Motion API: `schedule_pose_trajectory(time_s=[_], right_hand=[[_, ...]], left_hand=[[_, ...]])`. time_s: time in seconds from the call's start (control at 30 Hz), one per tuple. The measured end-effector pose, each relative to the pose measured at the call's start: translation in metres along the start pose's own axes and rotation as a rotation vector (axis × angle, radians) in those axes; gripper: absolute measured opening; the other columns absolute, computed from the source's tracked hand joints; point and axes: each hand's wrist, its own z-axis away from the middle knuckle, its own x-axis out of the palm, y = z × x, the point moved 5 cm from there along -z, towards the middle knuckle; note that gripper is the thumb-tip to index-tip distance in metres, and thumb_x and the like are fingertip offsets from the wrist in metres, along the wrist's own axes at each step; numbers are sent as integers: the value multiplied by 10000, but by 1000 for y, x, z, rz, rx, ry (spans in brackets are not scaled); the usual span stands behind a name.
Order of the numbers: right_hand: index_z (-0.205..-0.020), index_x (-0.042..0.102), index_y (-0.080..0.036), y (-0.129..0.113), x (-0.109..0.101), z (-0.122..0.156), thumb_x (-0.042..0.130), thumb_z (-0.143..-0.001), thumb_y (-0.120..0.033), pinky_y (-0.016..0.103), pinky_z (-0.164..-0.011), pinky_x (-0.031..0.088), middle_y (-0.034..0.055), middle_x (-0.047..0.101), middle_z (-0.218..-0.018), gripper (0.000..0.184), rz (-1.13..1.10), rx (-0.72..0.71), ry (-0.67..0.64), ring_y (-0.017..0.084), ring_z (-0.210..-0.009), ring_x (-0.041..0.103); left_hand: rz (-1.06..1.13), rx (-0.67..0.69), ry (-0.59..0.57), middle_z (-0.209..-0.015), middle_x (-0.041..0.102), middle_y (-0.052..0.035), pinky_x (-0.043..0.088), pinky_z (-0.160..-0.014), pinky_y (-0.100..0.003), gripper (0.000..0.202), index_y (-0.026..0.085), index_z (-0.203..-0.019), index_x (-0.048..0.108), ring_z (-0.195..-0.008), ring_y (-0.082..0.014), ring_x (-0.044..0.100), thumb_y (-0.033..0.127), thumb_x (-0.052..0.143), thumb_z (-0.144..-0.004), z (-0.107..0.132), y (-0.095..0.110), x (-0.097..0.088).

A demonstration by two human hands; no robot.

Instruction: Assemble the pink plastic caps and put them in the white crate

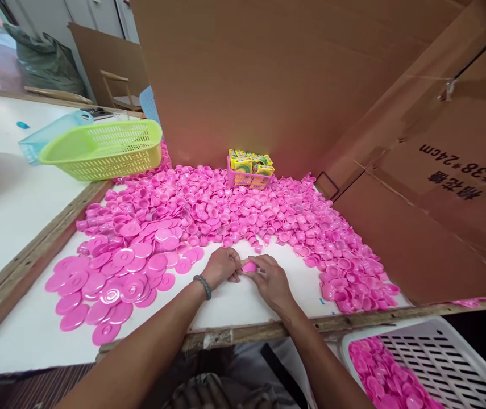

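Just above the white tabletop, my two hands meet at a small pink toy cup (249,266). My right hand (272,281) grips it from the right between thumb and fingers. On the other side, my left hand (222,267), with a dark bead bracelet at the wrist, has its fingers pinched at the cup's left edge. Parts of the cup are hidden by the fingers. A broad pile of pink toy cups (243,213) curves around the hands. Pink toy saucers (134,288) lie overlapping to the left of my left forearm.
A pink basket (249,180) of yellow packets stands in the pile against a cardboard wall (268,74). Wooden strips (212,339) edge the table. A green basket (106,147) sits at the left rim. At lower right, a white slotted basket (443,346) holds pink pieces.
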Motion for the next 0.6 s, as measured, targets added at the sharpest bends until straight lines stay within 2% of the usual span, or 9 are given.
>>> schedule_pose_trajectory(time_s=[0.17,0.3,0.5,0.6], right_hand=[[-942,633,-213,-6,-3,-5,576,-782,-269,332,-723,440,51,590,-836,180,45,11,-36,197,-824,513],[-905,644,-208,-4,-3,-7,604,-755,-260,330,-705,440,52,590,-814,163,67,21,-43,199,-810,515],[-1023,613,-253,5,1,3,587,-770,-283,336,-771,451,39,611,-955,256,-123,76,-40,189,-901,536],[-1078,580,-258,9,3,7,605,-750,-290,326,-747,465,39,607,-985,330,-180,133,-38,180,-889,553]], left_hand=[[-16,-85,28,-443,570,13,465,-388,-208,156,128,-637,489,-382,-124,567,157,642,-643,-4,-2,0],[-24,-118,18,-445,575,10,470,-400,-214,183,131,-629,482,-388,-127,570,177,659,-635,-4,-1,2],[41,-11,-38,-468,581,15,470,-414,-196,183,132,-657,496,-415,-118,581,175,671,-625,3,4,1],[80,9,-32,-445,570,25,468,-418,-190,211,137,-674,493,-422,-117,578,169,690,-604,7,7,-1]])
